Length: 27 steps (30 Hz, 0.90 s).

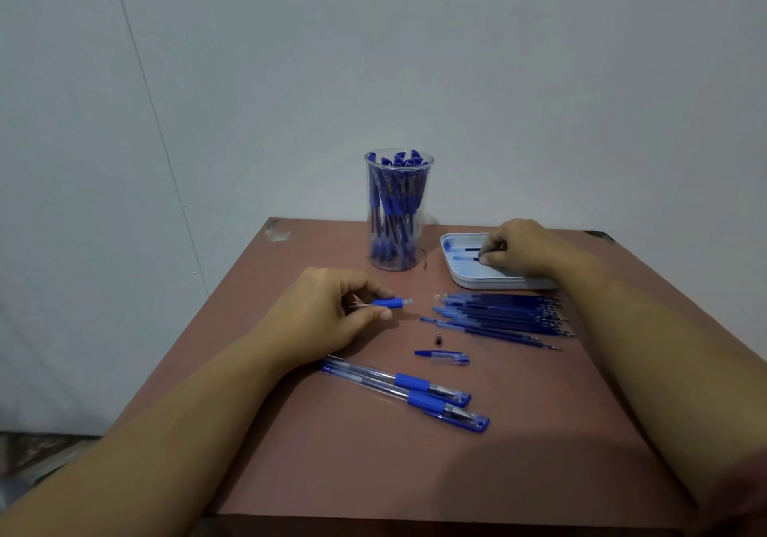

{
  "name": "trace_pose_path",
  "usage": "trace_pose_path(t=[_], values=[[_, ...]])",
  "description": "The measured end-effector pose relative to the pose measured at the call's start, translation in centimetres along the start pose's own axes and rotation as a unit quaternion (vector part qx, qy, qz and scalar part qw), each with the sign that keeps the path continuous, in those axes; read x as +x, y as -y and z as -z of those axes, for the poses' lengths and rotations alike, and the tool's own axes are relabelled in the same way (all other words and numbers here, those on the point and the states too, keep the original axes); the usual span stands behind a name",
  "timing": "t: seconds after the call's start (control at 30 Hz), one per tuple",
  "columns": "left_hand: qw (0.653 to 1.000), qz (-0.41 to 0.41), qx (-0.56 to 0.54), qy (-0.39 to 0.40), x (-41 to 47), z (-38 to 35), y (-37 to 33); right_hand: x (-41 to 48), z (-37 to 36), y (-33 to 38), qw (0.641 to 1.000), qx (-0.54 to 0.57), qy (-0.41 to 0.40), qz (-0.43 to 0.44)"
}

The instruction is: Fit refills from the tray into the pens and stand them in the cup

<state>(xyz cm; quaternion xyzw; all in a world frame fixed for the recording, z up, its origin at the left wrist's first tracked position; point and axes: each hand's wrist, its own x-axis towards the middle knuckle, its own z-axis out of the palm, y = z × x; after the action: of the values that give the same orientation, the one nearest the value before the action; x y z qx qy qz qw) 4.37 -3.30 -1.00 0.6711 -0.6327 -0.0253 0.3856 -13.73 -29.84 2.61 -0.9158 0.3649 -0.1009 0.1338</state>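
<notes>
Left grip (328, 316) pinches pen barrel (390, 302), long axis horizontal, open end pointing right; right grip (519, 250) pinches horizontal refill (467, 258) in tray (454, 277).

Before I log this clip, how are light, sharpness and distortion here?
Head view: dim, bluish light with faint shadows on the table; soft, so the refill pinched by the right hand in the tray and the pen in the left hand lack detail; wide-angle stretch toward the lower corners; little glare on the cup.
</notes>
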Motion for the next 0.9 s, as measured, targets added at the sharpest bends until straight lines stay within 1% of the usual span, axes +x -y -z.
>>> trace_pose_path(t=[0.1,0.17,0.27,0.4,0.5,0.7,0.77,0.9], values=[[1.000,-0.002,0.001,-0.002,0.0,0.0,-0.1,-0.3,0.1,0.2,1.000,-0.015,0.004,0.002],[1.000,-0.001,-0.004,-0.003,-0.1,0.1,-0.1,-0.8,0.5,0.5,1.000,-0.010,-0.012,0.014],[1.000,0.002,-0.002,-0.003,-0.2,0.1,-0.3,-2.4,1.5,1.3,0.998,0.030,-0.039,0.049],[1.000,0.002,-0.001,-0.005,-0.1,0.1,-0.5,-6.1,2.6,3.3,0.992,0.055,-0.051,0.099],[1.000,0.000,-0.002,-0.004,-0.2,0.1,-0.7,-9.2,2.9,4.5,0.986,0.102,-0.061,0.115],[1.000,0.000,-0.009,-0.008,-0.3,0.3,-1.2,-12.2,-0.7,4.8,0.968,0.176,-0.106,0.142],[1.000,-0.003,-0.009,-0.010,-0.3,0.3,-1.2,-12.5,-1.9,4.7,0.969,0.174,-0.099,0.148],[1.000,-0.009,-0.010,-0.015,-0.3,0.3,-1.2,-12.2,-2.3,4.6,0.968,0.166,-0.109,0.151]])
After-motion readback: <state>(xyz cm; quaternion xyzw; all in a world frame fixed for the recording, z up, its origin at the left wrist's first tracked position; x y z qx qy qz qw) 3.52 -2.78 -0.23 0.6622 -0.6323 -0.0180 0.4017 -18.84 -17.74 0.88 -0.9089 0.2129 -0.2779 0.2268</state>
